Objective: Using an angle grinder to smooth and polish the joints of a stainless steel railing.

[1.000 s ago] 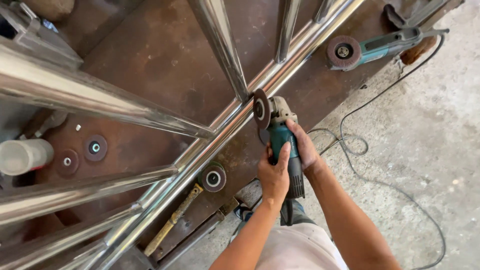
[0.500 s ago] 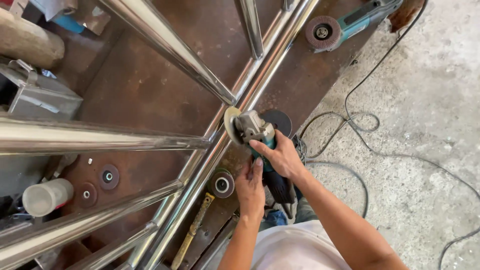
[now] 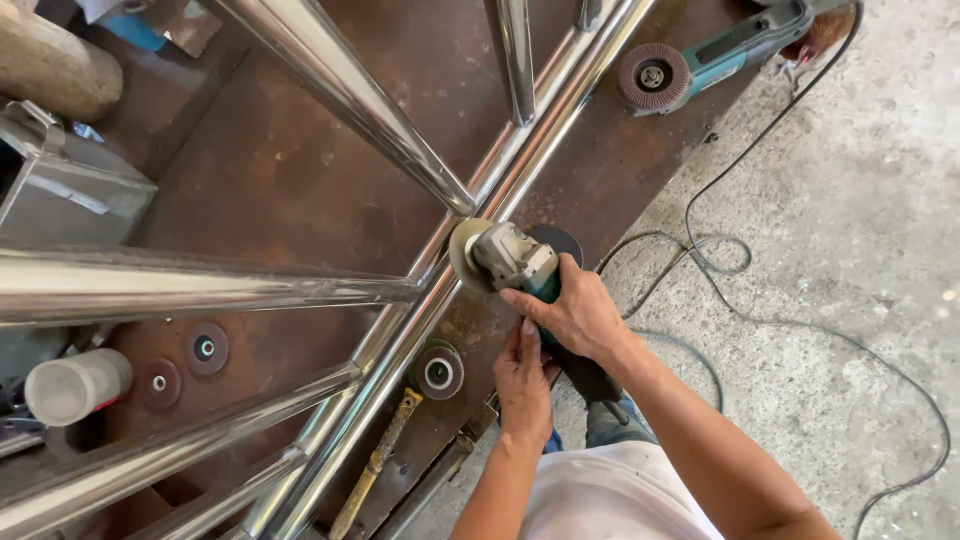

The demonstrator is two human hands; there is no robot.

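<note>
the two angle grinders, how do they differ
The held angle grinder is gripped by the right hand and left hand, its disc against the steel tube frame; the spare angle grinder lies untouched on the rusty table. The spare's brown flap disc faces up; the held disc stands on edge. Both have teal bodies.

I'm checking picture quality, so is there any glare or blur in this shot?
Head view: strong glare streaks along the shiny steel tubes; the nearest tube at left looks soft; the grinder and both hands, right hand and left hand, are sharp.
</note>
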